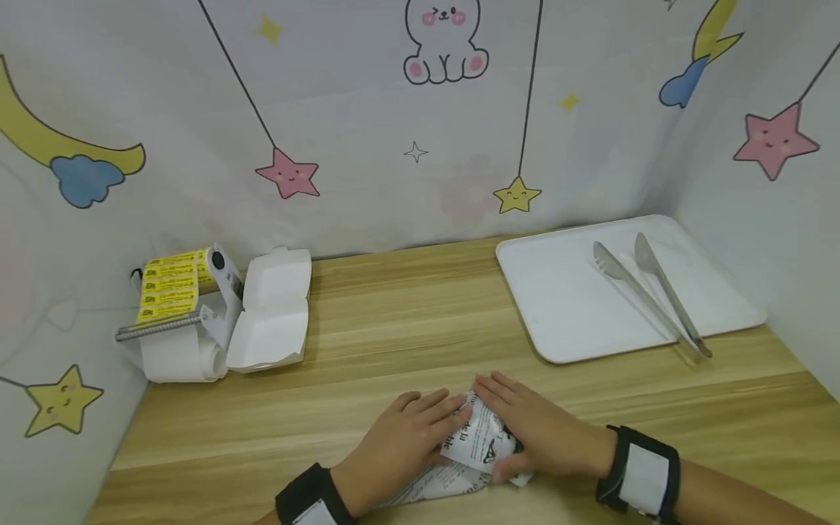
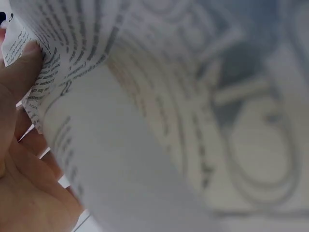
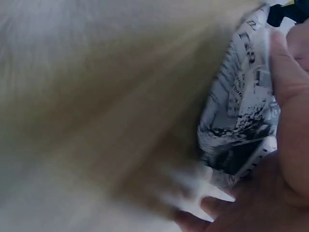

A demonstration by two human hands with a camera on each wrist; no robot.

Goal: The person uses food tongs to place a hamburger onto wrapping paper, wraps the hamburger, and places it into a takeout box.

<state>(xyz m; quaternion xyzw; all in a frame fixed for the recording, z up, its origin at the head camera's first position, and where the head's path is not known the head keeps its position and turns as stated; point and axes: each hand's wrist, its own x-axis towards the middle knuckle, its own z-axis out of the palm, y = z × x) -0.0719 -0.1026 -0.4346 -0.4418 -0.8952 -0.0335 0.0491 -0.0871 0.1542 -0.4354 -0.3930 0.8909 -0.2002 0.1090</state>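
Note:
White wrapping paper [image 1: 479, 437] printed with black newspaper-style lettering is folded into a small packet near the table's front edge. My left hand [image 1: 410, 445] holds the packet's left side, its thumb against the printed paper [image 2: 63, 53] in the left wrist view. On the other side, my right hand [image 1: 541, 430] grips the packet with fingers along the far edge and thumb at the near edge. Creased folds of the packet [image 3: 241, 101] show beside the thumb in the right wrist view. Whatever lies inside the paper is hidden. A long flap extends leftward beneath the left hand.
A label dispenser [image 1: 184, 313] with a yellow label roll stands at the back left. Beside it lies an opened white paper box [image 1: 272, 313]. At the back right, a white tray [image 1: 558, 321] carries metal tongs [image 1: 639, 292]. A printed curtain [image 1: 367, 109] backs the wooden table [image 1: 394, 306].

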